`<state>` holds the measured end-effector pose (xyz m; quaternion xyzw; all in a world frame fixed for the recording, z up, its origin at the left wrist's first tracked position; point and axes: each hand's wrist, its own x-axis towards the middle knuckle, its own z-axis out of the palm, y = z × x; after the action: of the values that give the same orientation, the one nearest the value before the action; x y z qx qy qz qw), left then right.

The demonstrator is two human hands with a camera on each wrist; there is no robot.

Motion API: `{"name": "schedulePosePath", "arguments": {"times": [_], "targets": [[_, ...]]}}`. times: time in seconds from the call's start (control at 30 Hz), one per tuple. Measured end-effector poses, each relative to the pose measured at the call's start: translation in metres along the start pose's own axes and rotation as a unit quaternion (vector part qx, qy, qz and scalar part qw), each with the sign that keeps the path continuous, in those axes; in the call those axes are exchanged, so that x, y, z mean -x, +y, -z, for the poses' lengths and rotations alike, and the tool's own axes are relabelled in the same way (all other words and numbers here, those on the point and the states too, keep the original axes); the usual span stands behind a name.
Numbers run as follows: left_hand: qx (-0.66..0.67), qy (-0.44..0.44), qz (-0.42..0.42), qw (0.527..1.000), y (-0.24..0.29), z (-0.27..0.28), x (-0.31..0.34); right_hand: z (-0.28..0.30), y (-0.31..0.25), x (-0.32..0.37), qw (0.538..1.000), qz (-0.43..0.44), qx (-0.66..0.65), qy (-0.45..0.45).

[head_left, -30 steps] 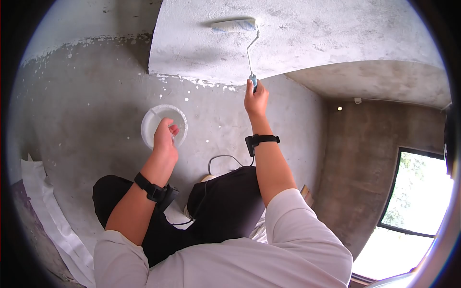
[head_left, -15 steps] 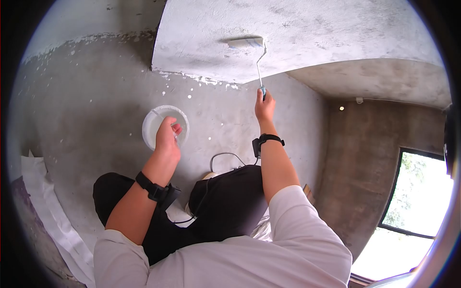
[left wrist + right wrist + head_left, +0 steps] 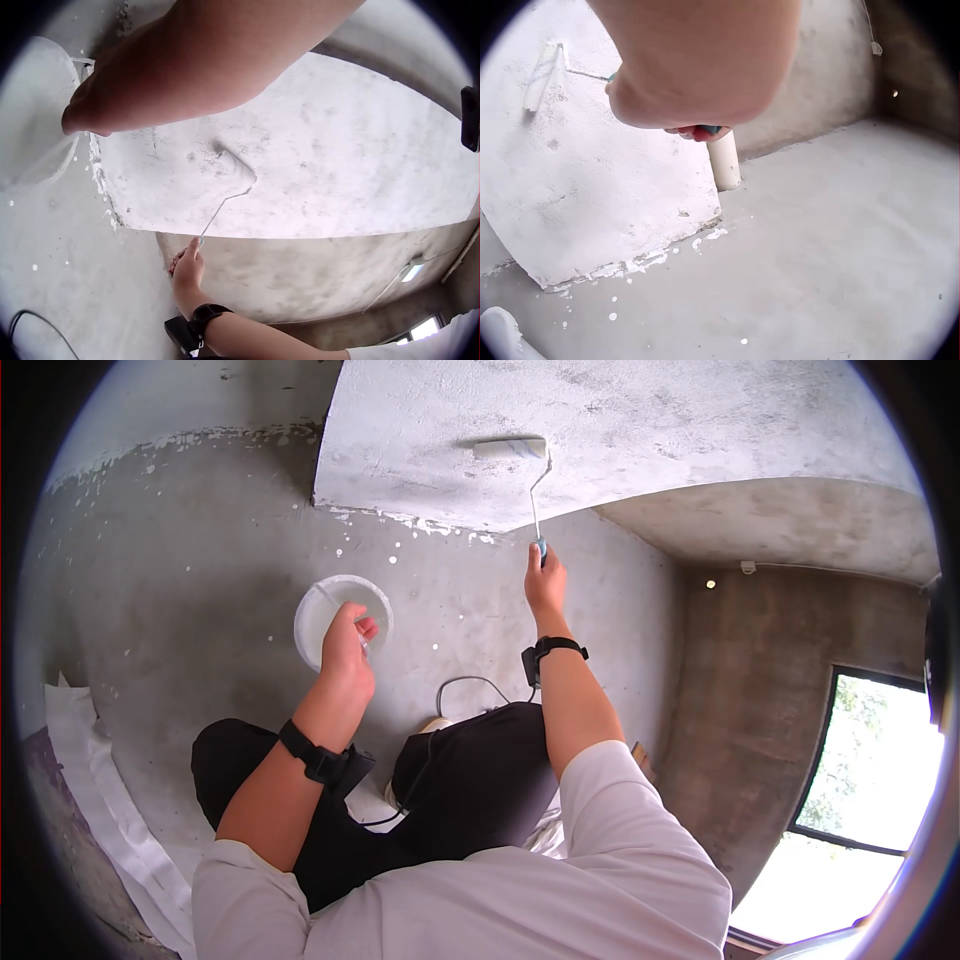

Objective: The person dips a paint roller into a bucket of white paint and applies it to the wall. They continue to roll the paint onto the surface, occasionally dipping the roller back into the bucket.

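Note:
My right hand (image 3: 546, 582) grips the blue handle of a paint roller (image 3: 510, 449), arm stretched forward. The roller's white sleeve lies against the white-painted wall (image 3: 430, 480), its thin bent wire frame running down to the hand. In the right wrist view the roller (image 3: 543, 77) shows at upper left, partly past the hand. My left hand (image 3: 348, 645) is over a white bucket (image 3: 302, 622), fingers curled round its pale handle. The hand hides part of the bucket's inside. From the left wrist view, the bucket (image 3: 37, 82) appears at the left edge.
White paint drops spot the grey floor (image 3: 240, 660) along the wall's foot. A dark cable (image 3: 470, 681) loops beside my knees. A pale pipe (image 3: 724, 163) stands at the wall's end. White sheeting (image 3: 110, 800) lies at left; a window (image 3: 860, 760) is at right.
The right hand and roller have moved down the wall and rightward, then shifted slightly back left. The left hand stays at the bucket.

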<state>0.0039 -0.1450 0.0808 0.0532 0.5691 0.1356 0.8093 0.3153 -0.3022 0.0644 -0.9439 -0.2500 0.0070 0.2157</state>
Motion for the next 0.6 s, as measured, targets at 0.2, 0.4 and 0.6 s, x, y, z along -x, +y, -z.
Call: {"name": "schedulePosePath", "arguments": {"times": [0.2, 0.4, 0.6], "targets": [[-0.001, -0.006, 0.009, 1.000, -0.004, 0.002, -0.003, 0.007, -0.059, -0.008, 0.995, 0.078, -0.052, 0.030], [-0.001, -0.006, 0.015, 1.000, -0.005, 0.003, -0.006, 0.010, -0.107, -0.015, 0.987, 0.125, -0.073, 0.070], [-0.002, -0.004, 0.009, 1.000, -0.002, 0.005, -0.008, 0.014, -0.152, -0.011, 0.971, 0.173, -0.148, 0.071]]}}
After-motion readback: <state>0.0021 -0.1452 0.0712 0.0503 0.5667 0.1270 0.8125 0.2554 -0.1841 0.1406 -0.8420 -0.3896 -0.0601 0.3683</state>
